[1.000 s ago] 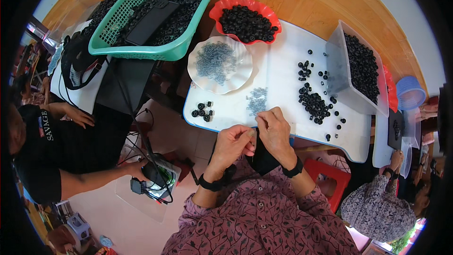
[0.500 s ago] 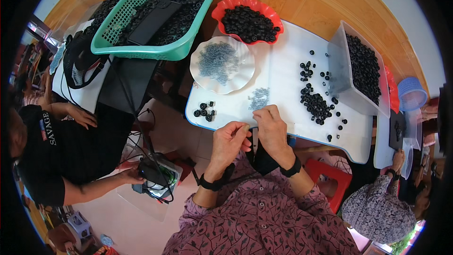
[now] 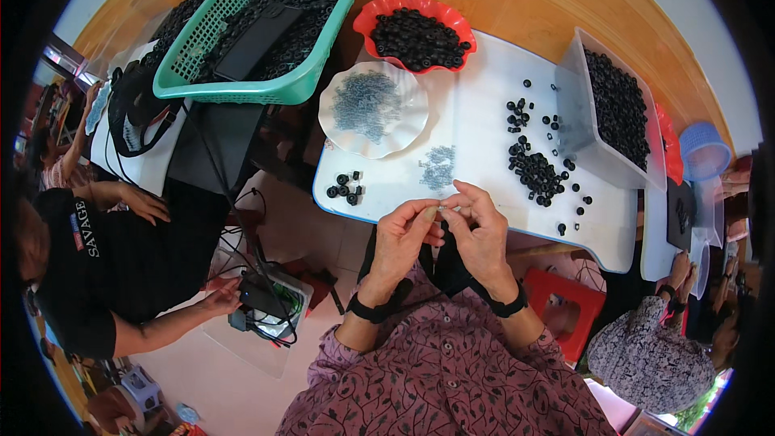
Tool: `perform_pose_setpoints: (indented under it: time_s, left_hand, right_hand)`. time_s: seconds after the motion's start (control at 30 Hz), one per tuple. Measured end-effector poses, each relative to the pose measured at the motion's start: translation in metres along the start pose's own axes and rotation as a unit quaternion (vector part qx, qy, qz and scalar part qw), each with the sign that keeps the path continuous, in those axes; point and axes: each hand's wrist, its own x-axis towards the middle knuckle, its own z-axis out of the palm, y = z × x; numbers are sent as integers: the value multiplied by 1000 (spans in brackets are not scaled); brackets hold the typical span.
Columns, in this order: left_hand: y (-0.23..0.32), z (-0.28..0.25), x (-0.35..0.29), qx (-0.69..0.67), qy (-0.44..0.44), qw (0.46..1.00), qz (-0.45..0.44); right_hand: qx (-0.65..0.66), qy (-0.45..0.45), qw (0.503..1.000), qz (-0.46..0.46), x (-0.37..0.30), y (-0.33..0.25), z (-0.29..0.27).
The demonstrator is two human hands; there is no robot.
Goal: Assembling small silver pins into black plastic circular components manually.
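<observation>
My left hand and my right hand meet above the near edge of the white table, thumbs and fingertips pinched together. What they hold between them is too small to make out. Just beyond my fingers lies a small pile of thin silvery pieces. More of these pieces fill a white scalloped plate behind it. To the left sits a little group of black round parts. A larger scatter of black parts spreads to the right.
At the back stand a red scalloped bowl and a green basket, both with black parts. A dark phone-like slab lies in the basket. A clear bin of black parts is at right. People sit on either side; a red stool is below.
My right hand has drawn back from beside the silvery pile, and its fingertips now meet those of my left hand. The view has shifted slightly.
</observation>
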Motion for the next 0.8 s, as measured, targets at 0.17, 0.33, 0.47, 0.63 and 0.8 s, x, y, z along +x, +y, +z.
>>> perform_pose_setpoints:
  time_s: [0.17,0.33,0.47,0.63,0.8]
  left_hand:
    - [2,6,-1,-22,-11,1000,-2]
    - [-3,13,2,16,-11,1000,-4]
    - [-2,17,3,6,-9,1000,-28]
    - [-5,31,9,-19,-37,998,-47]
    - [-4,52,19,1,-70,996,-62]
  right_hand:
    - [-27,15,999,-16,-3,-7,-5]
    - [-62,34,996,-49,-8,-8,-10]
    - [-66,51,996,-29,-12,-9,-19]
    - [2,62,998,-29,-16,6,-30]
    - [76,93,993,-10,-16,10,-41]
